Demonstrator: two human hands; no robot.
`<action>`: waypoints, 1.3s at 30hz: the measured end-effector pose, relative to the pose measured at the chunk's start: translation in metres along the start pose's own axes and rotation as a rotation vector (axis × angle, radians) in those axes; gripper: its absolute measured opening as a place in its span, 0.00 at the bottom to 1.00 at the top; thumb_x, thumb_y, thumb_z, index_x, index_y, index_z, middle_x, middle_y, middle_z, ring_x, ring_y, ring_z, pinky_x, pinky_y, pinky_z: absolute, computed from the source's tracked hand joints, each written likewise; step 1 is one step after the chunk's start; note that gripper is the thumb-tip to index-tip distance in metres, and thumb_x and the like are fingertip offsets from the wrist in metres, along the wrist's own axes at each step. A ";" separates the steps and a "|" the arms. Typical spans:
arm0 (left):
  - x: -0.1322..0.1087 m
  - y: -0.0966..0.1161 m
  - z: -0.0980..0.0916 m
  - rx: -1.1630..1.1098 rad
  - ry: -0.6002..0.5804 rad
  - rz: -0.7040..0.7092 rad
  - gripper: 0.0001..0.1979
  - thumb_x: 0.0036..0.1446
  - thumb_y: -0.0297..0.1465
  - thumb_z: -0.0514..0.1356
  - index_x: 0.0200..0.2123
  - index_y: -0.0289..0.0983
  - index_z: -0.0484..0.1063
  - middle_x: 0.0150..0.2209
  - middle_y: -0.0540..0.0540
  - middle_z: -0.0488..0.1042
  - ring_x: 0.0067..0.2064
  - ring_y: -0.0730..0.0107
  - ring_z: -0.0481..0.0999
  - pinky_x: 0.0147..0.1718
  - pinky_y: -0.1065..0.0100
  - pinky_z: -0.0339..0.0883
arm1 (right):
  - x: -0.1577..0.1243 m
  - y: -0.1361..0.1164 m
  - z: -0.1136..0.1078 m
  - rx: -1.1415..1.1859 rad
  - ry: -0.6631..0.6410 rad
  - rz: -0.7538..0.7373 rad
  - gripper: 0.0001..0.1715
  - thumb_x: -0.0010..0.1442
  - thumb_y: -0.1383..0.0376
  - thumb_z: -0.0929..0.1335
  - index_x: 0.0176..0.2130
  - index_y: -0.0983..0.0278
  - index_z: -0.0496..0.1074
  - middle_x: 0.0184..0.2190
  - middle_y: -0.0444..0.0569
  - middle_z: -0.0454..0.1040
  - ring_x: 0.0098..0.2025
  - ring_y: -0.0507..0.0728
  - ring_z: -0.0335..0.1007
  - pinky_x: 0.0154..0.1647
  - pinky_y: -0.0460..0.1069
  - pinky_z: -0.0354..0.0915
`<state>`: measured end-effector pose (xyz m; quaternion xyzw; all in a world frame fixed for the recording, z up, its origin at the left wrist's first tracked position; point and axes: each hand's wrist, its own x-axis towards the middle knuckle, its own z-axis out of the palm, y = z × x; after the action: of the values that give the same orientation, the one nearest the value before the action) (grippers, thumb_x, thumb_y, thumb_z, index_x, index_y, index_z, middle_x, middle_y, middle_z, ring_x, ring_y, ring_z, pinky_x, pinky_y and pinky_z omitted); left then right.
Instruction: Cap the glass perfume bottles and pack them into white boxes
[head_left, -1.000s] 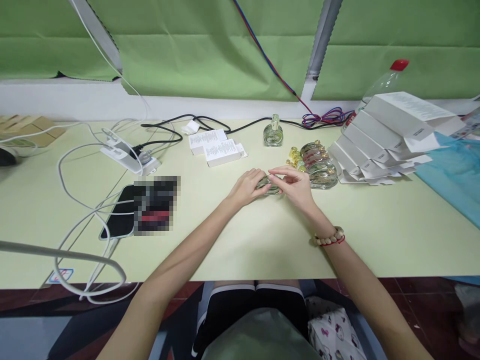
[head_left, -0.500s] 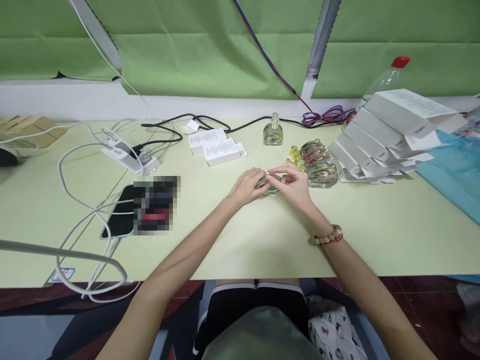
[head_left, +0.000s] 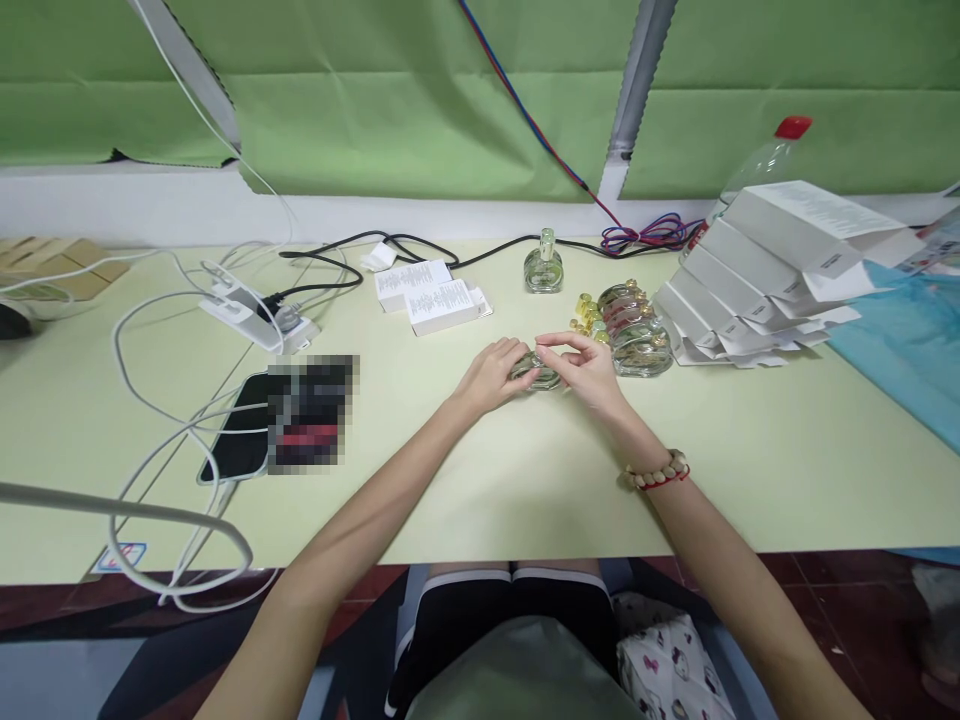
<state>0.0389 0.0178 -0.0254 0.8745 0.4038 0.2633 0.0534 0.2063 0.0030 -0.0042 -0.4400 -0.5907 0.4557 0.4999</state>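
On the table in front of me, a clear glass perfume bottle [head_left: 545, 378] lies between my hands, partly covered by fingers. My left hand [head_left: 491, 378] is closed around its left side and steadies it. With thumb and forefinger together, my right hand [head_left: 589, 372] pinches at the bottle's neck; whatever is in the pinch is too small to make out. Just beyond the right hand are several small yellow-green caps [head_left: 590, 312]. A row of similar glass bottles [head_left: 637, 335] lies to their right. One capped bottle [head_left: 544, 268] stands upright farther back.
White cartons [head_left: 750, 275] are stacked at the right, before a red-capped plastic bottle [head_left: 793, 130]. Two printed boxes [head_left: 441, 305] lie at the back. Leftward are a power strip [head_left: 259, 318], white cables and a phone [head_left: 238, 430]. A blue sheet [head_left: 892, 340] covers the right edge.
The view has shifted very slightly. My right fingers have moved a little at the top of the bottle; my left hand keeps its hold.
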 end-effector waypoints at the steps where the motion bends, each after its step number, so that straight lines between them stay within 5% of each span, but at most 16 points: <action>1: 0.000 0.000 0.000 0.000 0.000 0.003 0.15 0.61 0.41 0.46 0.34 0.37 0.64 0.33 0.43 0.69 0.36 0.65 0.67 0.38 0.63 0.62 | 0.000 -0.001 0.000 -0.009 -0.002 0.000 0.17 0.46 0.55 0.71 0.34 0.63 0.76 0.25 0.44 0.74 0.14 0.43 0.49 0.13 0.43 0.51; 6: 0.000 0.000 0.000 0.024 0.009 0.009 0.15 0.61 0.41 0.46 0.33 0.37 0.63 0.31 0.45 0.69 0.35 0.65 0.67 0.37 0.64 0.62 | 0.001 -0.002 0.000 -0.017 -0.019 0.020 0.18 0.46 0.54 0.71 0.34 0.64 0.76 0.14 0.39 0.64 0.13 0.44 0.46 0.13 0.43 0.47; 24: -0.001 -0.005 0.003 0.006 0.016 0.001 0.15 0.60 0.42 0.46 0.34 0.37 0.64 0.31 0.46 0.68 0.34 0.66 0.66 0.35 0.65 0.61 | 0.003 -0.001 -0.001 0.130 -0.053 0.073 0.15 0.48 0.57 0.70 0.35 0.63 0.74 0.37 0.44 0.75 0.16 0.42 0.52 0.16 0.42 0.54; 39: -0.001 -0.003 0.002 0.006 0.020 0.019 0.17 0.61 0.43 0.45 0.33 0.36 0.64 0.30 0.45 0.68 0.33 0.66 0.66 0.34 0.66 0.60 | 0.003 -0.008 -0.004 0.122 -0.040 0.092 0.17 0.53 0.55 0.65 0.37 0.62 0.75 0.38 0.47 0.76 0.15 0.42 0.55 0.16 0.43 0.54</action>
<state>0.0375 0.0192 -0.0281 0.8759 0.3965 0.2714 0.0443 0.2089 0.0043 0.0047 -0.4262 -0.5508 0.5218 0.4926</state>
